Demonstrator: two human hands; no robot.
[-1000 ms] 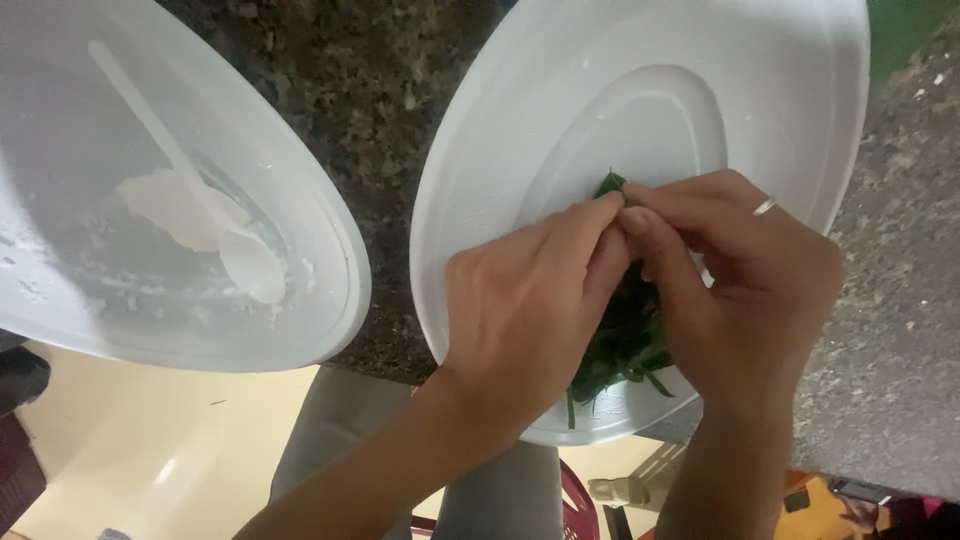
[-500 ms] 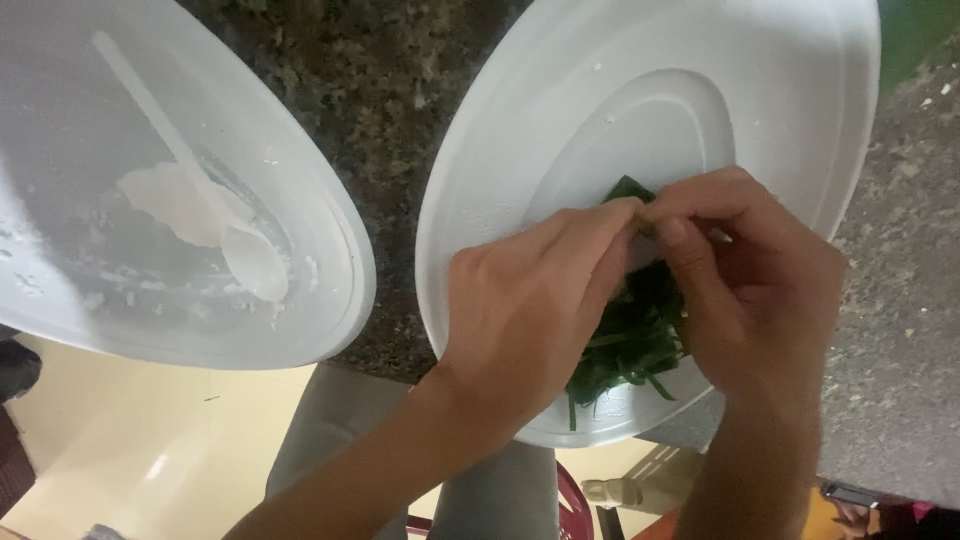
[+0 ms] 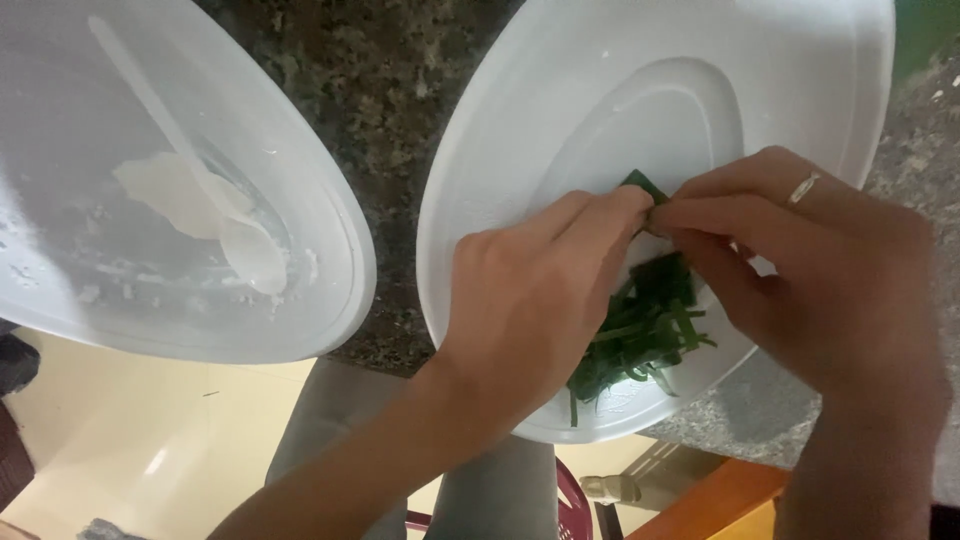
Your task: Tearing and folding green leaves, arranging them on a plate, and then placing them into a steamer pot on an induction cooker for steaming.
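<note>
Over the right plate [image 3: 560,120], both hands [image 3: 650,215] pinch a green leaf [image 3: 640,184], mostly hiding the greens [image 3: 640,335]

Hidden: much of the green leaf strips [image 3: 640,335] lies under both hands.
Cut off: left white foam plate [image 3: 330,270] by the frame edge.

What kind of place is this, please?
Probably a home kitchen or eating area: a speckled stone counter, two white foam plates, one with a plastic spoon, and both hands tearing green leaves.
</note>
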